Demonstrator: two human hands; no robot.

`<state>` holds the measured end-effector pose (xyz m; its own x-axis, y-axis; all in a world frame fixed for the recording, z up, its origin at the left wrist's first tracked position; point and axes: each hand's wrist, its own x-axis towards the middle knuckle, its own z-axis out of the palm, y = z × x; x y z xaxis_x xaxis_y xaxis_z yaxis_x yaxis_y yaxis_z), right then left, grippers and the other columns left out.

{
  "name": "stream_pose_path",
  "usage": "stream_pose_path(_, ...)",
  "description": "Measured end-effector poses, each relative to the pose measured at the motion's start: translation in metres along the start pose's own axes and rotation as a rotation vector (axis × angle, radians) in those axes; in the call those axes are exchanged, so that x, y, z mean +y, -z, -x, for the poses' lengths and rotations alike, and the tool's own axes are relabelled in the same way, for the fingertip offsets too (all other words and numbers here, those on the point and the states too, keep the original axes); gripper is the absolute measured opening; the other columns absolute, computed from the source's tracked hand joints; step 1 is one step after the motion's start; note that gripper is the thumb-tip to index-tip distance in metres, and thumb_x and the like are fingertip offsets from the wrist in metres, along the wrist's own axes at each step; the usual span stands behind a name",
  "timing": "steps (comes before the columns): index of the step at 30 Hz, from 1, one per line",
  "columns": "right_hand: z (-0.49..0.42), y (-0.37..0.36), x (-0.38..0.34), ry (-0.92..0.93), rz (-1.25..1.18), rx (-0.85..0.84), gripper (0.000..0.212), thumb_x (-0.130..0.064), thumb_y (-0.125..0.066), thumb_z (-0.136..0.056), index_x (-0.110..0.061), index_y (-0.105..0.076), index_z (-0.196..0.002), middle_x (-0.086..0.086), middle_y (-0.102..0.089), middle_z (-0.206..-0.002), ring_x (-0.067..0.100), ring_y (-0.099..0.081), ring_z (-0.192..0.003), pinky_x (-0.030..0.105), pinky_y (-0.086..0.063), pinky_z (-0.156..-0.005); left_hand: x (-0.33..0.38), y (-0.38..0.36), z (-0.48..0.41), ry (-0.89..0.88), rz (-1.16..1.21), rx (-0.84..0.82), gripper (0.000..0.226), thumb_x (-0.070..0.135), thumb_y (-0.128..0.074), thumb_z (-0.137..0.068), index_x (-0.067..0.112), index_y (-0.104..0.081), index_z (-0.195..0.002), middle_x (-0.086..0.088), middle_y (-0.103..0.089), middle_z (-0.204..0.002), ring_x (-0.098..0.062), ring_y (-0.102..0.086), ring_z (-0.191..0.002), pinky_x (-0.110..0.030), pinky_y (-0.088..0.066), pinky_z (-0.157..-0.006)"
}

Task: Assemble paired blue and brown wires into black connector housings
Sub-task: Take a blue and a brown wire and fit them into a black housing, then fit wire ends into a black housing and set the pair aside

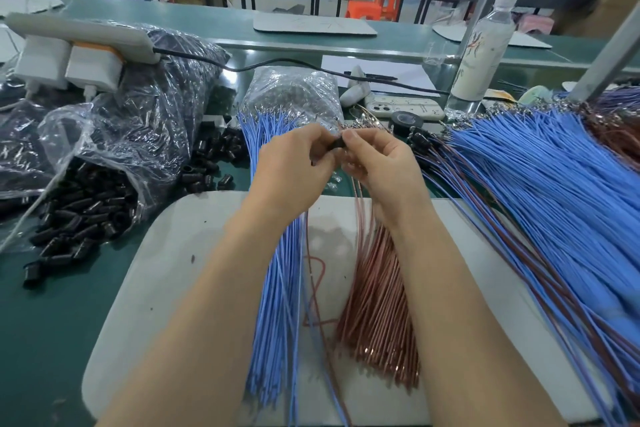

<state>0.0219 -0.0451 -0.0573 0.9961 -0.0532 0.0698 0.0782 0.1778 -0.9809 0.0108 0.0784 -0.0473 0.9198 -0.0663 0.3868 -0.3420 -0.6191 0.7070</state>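
Nearest the camera, two bare forearms are stretched over a white mat (166, 253) on the green tabletop (52, 340). Under them, a blue bundle (277, 288) and a brown bundle (377, 305) are laid side by side on the mat.

Above the far ends of the bundles, one black housing (336, 144) is pinched between the fingers (313, 139) of the left hand (294, 170) and the thumb of the right hand (381, 170). The fingers of both hands are curled narrow around it. Whether a wire is also held at its right end cannot be told, as that spot is covered.

Several faults could arise from here:

- A terminal could be pushed in crooked or only part way, since the opening is hidden by the fingers, and the wire would then pull out.
- Blue and brown could be seated in the wrong cavities, because the two bundles lie so close together.
- The small housing could slip from so light a pinch and be lost among the wires below.
- The bundles could be dragged or tangled by the wrists resting on them, especially the loose loop (317, 274) between them.
- Strays from the spilled housings (79, 218) at the left, or from the finished pairs (554, 201) at the right, could be mixed in.
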Motion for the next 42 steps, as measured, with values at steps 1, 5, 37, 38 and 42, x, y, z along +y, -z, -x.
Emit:
stream_pose_path(1,0.003,0.0,-0.004,-0.026,-0.027,-0.041,0.013,-0.02,-0.055,-0.095,-0.01,-0.063,-0.098,0.004,-0.065,-0.084,0.015,-0.06,-0.081,0.027,-0.048,-0.08,0.009,0.006,-0.003,-0.005,0.002,0.009,0.006,0.021,-0.063,-0.088,0.018,-0.067,-0.092,0.011,-0.065,-0.075,-0.011,-0.062,-0.078,-0.029,-0.048,-0.085)
stream_pose_path(5,0.023,0.004,-0.034,-0.179,-0.225,-0.438,0.051,-0.046,-0.029,-0.099,-0.011,-0.048,-0.131,0.009,-0.069,-0.105,0.025,-0.062,-0.107,0.036,-0.047,-0.098,0.062,0.034,-0.024,-0.016,0.273,0.148,0.007,0.023,-0.063,-0.09,0.018,-0.065,-0.094,0.01,-0.07,-0.082,-0.001,-0.066,-0.079,-0.016,-0.051,-0.08)
stream_pose_path(37,0.016,0.056,-0.046,0.242,0.96,0.219,0.017,-0.021,-0.062,-0.09,-0.011,-0.069,-0.102,0.007,-0.071,-0.098,0.023,-0.064,-0.094,0.035,-0.048,-0.087,0.062,-0.039,-0.063,0.207,0.435,-0.055,0.014,0.026,-0.057,-0.092,0.016,-0.062,-0.083,0.006,-0.063,-0.063,0.001,-0.052,-0.043,-0.017,-0.047,-0.047)
stream_pose_path(38,0.011,0.039,-0.046,0.249,0.963,0.149,0.018,-0.021,-0.061,-0.09,-0.01,-0.07,-0.103,0.008,-0.071,-0.1,0.023,-0.064,-0.096,0.035,-0.047,-0.089,0.051,-0.021,-0.062,0.251,0.52,0.012,0.013,0.024,-0.057,-0.092,0.017,-0.061,-0.082,0.007,-0.063,-0.062,0.002,-0.052,-0.043,-0.015,-0.044,-0.045)
stream_pose_path(42,-0.009,-0.036,-0.028,0.183,1.007,-0.095,0.024,-0.01,-0.05,-0.09,-0.002,-0.068,-0.103,0.018,-0.068,-0.105,0.03,-0.062,-0.1,0.039,-0.048,-0.088,-0.004,0.044,-0.048,0.42,0.781,0.298,0.018,0.015,-0.053,-0.092,0.019,-0.056,-0.075,0.005,-0.061,-0.064,-0.003,-0.05,-0.047,-0.017,-0.041,-0.047)
